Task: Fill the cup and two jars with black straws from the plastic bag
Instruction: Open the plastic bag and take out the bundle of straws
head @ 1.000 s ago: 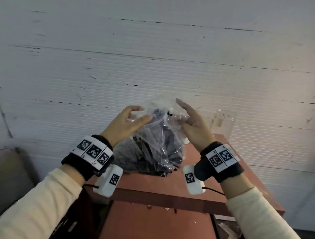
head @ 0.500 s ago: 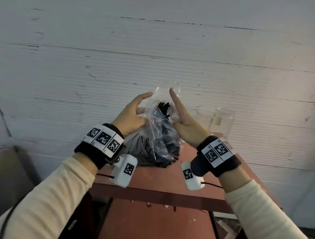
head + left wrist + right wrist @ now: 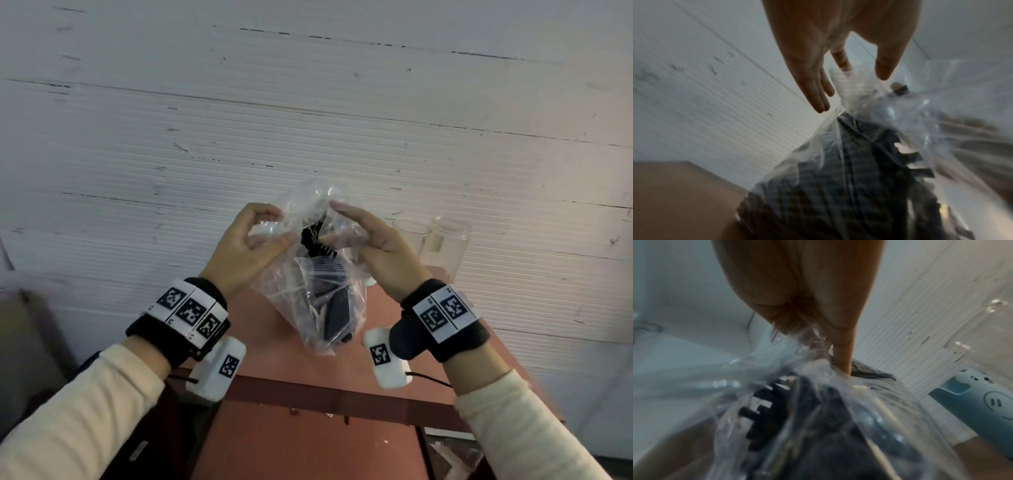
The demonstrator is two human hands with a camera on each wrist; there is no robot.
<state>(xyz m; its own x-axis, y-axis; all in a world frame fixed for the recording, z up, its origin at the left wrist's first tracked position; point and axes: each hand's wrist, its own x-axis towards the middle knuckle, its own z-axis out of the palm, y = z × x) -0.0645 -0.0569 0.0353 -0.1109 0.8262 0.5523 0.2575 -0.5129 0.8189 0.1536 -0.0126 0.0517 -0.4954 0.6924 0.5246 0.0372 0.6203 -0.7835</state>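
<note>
A clear plastic bag [image 3: 318,329] of black straws [image 3: 334,308] stands upright over the red table [image 3: 294,359], and straw ends [image 3: 313,236] poke out at its mouth. My left hand [image 3: 282,224] pinches the bag's top left edge. My right hand [image 3: 330,222] pinches the top right edge. In the left wrist view my fingers [image 3: 840,65] and thumb hold crumpled plastic [image 3: 855,91] above the straws [image 3: 859,178]. The right wrist view shows my fingers [image 3: 842,356] in the plastic beside the straw ends [image 3: 764,408]. Two clear jars [image 3: 411,236] [image 3: 449,240] stand behind my right hand. A blue smiley cup [image 3: 986,402] sits to the right.
A ribbed white wall [image 3: 308,120] rises directly behind the table. The table's front edge [image 3: 325,394] runs below my wrists, with a lower red surface [image 3: 301,445] under it. A dark object [image 3: 27,342] stands at the far left.
The bag has gone from slumped on the table to upright between my hands. My fingers, flat against its sides half a second ago, now curl and pinch the plastic at its mouth.
</note>
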